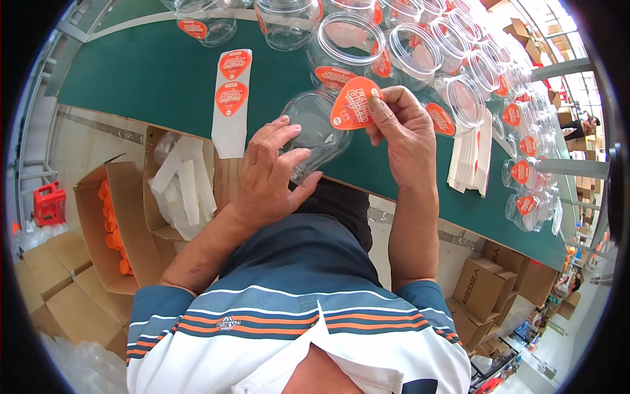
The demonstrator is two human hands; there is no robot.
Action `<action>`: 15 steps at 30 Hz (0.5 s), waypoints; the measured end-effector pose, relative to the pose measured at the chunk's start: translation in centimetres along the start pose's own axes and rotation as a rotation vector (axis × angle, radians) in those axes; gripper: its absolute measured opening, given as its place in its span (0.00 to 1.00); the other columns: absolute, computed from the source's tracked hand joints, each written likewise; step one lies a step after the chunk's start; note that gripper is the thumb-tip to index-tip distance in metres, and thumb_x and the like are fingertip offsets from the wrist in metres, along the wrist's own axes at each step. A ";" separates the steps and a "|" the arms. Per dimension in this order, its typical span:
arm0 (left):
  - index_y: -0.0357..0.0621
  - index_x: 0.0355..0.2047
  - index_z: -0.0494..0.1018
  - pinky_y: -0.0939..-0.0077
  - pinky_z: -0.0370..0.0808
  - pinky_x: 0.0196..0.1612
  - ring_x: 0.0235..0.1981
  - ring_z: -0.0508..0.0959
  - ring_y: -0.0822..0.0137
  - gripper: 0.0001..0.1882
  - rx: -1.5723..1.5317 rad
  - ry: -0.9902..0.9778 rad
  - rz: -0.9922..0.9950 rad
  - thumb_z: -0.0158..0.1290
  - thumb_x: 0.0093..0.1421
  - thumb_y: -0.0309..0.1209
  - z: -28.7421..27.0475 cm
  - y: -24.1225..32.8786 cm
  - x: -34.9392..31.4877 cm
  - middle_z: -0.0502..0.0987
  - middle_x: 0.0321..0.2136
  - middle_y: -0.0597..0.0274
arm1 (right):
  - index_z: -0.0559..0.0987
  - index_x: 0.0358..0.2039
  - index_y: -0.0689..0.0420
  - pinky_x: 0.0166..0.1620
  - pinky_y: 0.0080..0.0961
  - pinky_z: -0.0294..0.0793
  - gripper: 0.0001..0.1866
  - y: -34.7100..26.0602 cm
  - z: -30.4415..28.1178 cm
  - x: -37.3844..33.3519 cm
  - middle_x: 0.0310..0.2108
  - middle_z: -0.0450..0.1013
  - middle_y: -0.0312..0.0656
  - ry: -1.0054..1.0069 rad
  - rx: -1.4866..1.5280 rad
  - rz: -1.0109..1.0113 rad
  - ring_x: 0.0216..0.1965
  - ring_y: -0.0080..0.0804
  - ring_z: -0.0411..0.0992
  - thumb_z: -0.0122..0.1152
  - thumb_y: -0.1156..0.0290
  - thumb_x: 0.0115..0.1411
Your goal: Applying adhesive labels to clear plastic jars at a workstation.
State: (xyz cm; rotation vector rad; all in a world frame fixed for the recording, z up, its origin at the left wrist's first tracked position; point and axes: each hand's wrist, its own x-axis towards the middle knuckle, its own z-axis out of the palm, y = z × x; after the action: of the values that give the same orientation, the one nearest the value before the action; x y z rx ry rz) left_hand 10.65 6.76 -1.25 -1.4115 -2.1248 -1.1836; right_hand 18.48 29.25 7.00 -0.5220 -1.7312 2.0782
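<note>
A clear plastic jar [315, 131] lies on its side at the near edge of the green table. My left hand [272, 161] rests on it with the fingers spread along its wall. Between the thumb and fingers of my right hand [403, 125] is an orange sticker [354, 104] with white print, held up over the jar's right side. To the left lies a white backing strip [230, 134] with two orange stickers on its far part; its near part is bare.
Many clear jars [348, 39] with orange stickers crowd the table's far and right sides. White strips [467, 157] lie stacked right of my right hand. Below the table's left side stand cardboard boxes, one with orange caps [113, 230], another with discarded strips [187, 190].
</note>
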 end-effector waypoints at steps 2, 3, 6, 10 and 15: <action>0.47 0.58 0.72 0.46 0.72 0.73 0.70 0.72 0.40 0.34 -0.050 0.000 0.013 0.76 0.54 0.31 0.3 0.1 -0.1 0.70 0.66 0.49 | 0.83 0.42 0.62 0.28 0.14 0.67 0.06 -0.3 0.0 -0.5 0.29 0.76 0.32 0.005 -0.075 0.070 0.27 0.15 0.68 0.70 0.72 0.75; 0.47 0.58 0.72 0.46 0.72 0.73 0.70 0.72 0.40 0.34 -0.055 -0.003 0.014 0.76 0.54 0.31 0.5 0.1 -0.1 0.70 0.66 0.49 | 0.83 0.42 0.62 0.28 0.14 0.67 0.06 -0.3 0.2 -0.7 0.29 0.76 0.32 0.010 -0.076 0.071 0.27 0.15 0.68 0.70 0.72 0.75; 0.46 0.60 0.70 0.45 0.74 0.71 0.69 0.73 0.40 0.36 -0.086 0.039 -0.005 0.77 0.55 0.32 0.9 0.2 0.0 0.69 0.64 0.49 | 0.83 0.40 0.62 0.26 0.15 0.63 0.07 -0.1 1.5 -1.3 0.27 0.74 0.31 -0.004 -0.146 0.056 0.26 0.15 0.65 0.71 0.72 0.74; 0.45 0.62 0.69 0.45 0.76 0.70 0.68 0.73 0.40 0.38 -0.095 0.057 -0.010 0.77 0.55 0.32 1.0 0.1 -0.1 0.68 0.63 0.49 | 0.84 0.39 0.61 0.26 0.14 0.62 0.07 -0.2 2.3 -1.1 0.27 0.74 0.30 -0.035 -0.241 0.027 0.25 0.13 0.63 0.71 0.72 0.74; 0.45 0.62 0.68 0.45 0.77 0.69 0.68 0.74 0.40 0.39 -0.085 0.069 -0.001 0.78 0.55 0.32 1.0 0.1 -0.1 0.68 0.62 0.50 | 0.83 0.38 0.61 0.27 0.12 0.61 0.07 -0.1 2.6 -0.5 0.27 0.74 0.29 -0.065 -0.354 -0.004 0.26 0.12 0.62 0.72 0.72 0.74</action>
State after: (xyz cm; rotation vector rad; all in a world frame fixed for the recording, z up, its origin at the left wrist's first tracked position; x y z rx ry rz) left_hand 10.99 7.46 -1.82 -1.3848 -2.0511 -1.3182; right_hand 17.60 26.85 7.51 -0.5547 -2.1507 1.8088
